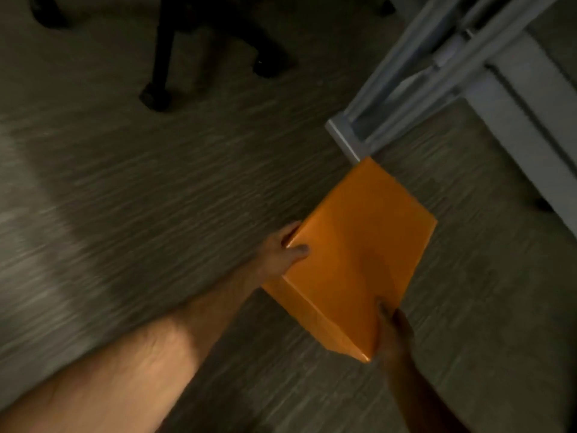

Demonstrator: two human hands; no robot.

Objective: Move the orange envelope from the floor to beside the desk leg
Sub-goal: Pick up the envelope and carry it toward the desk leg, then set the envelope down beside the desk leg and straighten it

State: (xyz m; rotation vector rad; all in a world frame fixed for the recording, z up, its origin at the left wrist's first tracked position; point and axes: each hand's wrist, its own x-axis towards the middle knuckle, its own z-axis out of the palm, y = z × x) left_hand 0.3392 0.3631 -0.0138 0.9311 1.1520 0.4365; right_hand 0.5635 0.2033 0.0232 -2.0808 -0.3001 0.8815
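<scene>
A dim room with a grey, ribbed carpet (156, 198) fills the view, streaked by blur; the dark wheeled base of an office chair (187, 48) stands at the top, and a pale metal desk leg (345, 137) with a flat foot comes down at the upper right. The orange envelope (356, 254) is off the floor, held between both hands, its far corner right by the foot of the leg; whether it touches cannot be told. It looks bulky and box-like, with smooth, slightly glossy paper and crisp folded edges. The left hand (281, 251) is closed on its left edge, thumb on top. The right hand (393, 329) clasps the near right corner, though shadow hides most of its fingers. The carry seems almost over, the step in hand being the placing. What is left is probably to lower the envelope beside the leg, settle it there and let both hands go without knocking the foot.
</scene>
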